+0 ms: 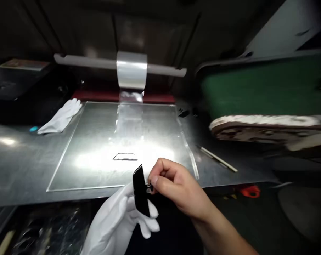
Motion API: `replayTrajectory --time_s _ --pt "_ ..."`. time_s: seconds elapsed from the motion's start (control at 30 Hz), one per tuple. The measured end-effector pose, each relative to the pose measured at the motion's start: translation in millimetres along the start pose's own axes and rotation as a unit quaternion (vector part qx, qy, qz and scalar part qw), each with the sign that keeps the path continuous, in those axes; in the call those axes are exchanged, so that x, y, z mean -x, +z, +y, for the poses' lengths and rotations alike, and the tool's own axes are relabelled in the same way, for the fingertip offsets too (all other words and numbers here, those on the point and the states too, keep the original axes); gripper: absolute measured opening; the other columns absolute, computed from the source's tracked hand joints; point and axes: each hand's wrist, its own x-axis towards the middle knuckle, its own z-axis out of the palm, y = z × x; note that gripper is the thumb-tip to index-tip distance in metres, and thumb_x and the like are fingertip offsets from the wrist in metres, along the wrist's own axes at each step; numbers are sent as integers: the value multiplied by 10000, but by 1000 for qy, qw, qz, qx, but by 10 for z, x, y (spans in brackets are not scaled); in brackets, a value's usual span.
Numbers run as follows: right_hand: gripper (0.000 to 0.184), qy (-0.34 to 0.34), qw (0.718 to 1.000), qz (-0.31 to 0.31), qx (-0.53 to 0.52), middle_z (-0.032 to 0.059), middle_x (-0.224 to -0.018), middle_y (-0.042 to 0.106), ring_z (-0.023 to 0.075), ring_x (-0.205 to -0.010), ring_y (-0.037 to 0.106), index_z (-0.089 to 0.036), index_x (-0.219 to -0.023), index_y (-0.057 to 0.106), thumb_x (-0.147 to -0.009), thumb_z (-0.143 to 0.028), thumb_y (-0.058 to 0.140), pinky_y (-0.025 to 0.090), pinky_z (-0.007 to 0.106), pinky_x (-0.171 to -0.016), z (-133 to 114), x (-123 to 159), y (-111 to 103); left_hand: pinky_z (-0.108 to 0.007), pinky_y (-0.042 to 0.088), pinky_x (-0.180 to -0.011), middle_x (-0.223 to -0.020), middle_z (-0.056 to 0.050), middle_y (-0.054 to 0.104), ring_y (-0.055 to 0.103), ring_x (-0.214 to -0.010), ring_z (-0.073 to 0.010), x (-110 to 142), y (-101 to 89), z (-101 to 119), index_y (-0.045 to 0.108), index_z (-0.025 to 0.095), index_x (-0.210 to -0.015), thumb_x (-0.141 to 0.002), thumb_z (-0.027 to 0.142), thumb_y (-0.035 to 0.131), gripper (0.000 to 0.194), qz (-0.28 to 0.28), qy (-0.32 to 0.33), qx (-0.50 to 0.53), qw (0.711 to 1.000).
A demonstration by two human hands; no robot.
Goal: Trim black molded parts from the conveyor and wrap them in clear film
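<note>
A glossy black trim piece, long and slanted at its ends, stands nearly upright just off the front edge of the table. My left hand, in a white glove, is closed around it from behind and the left; the piece hides part of the grip. With bare thumb and forefinger, my right hand pinches a small dark tab on the right side of the piece. Beyond them, a thin outlined shape of similar form lies on a clear sheet.
A roll of clear film hangs on a white bar at the back, its strip running down onto the sheet. A white glove lies left. To the right are a pale stick and a green conveyor belt. Something red sits below the edge.
</note>
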Motion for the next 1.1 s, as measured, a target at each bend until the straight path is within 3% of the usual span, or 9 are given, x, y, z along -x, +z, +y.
replayTrajectory --time_s 0.1,0.2,0.33,0.47,0.67,0.97,1.1 --pt "110 26 1000 -7 14 10 -768 683 152 -705 629 -208 -804 646 -874 -274 700 504 272 -648 197 -34 -2 -310 521 -656 -827 -100 710 660 -717 -205 -45 -134 -121 712 146 -1184 -1016 493 531 426 -48 32 44 997" --pt "131 47 998 -11 28 31 -795 675 186 -729 620 -231 -817 650 -890 -324 706 495 308 -634 276 18 -28 -272 525 -611 -896 -79 730 689 -716 -192 -41 -197 -239 667 171 -1308 -995 479 603 443 -46 24 74 996" --pt "161 61 998 -14 17 34 -785 653 187 -711 592 -240 -819 641 -896 -364 710 476 311 -609 311 81 -53 -241 514 -601 -844 -60 735 680 -666 -159 -58 -203 -295 674 168 -1282 -994 472 626 421 -42 -13 78 996" --pt "171 60 998 -10 -1 31 -783 652 190 -718 596 -244 -825 640 -896 -380 715 484 317 -627 344 105 -103 -222 498 -586 -832 -41 719 675 -656 -142 -100 -137 -301 654 183 -1329 -985 496 637 466 -53 1 94 994" --pt "159 62 998 2 -28 31 -775 650 191 -723 595 -238 -831 639 -900 -365 706 482 328 -652 390 193 -190 -209 506 -554 -848 -51 736 701 -629 -148 -133 -32 -358 656 156 -1302 -981 483 645 458 -74 -13 111 991" --pt "173 55 997 -6 -54 32 -782 638 185 -713 565 -238 -836 630 -910 -375 707 448 314 -620 404 301 -247 -215 480 -582 -705 -16 709 646 -570 -121 -139 67 -359 663 162 -1266 -938 529 700 494 -67 -35 86 993" --pt "146 43 998 0 -42 20 -760 623 170 -673 537 -246 -823 628 -911 -344 692 426 299 -585 397 313 -238 -207 469 -541 -655 -24 706 613 -513 -114 -106 51 -312 711 160 -1073 -951 552 672 412 -56 -52 37 996"
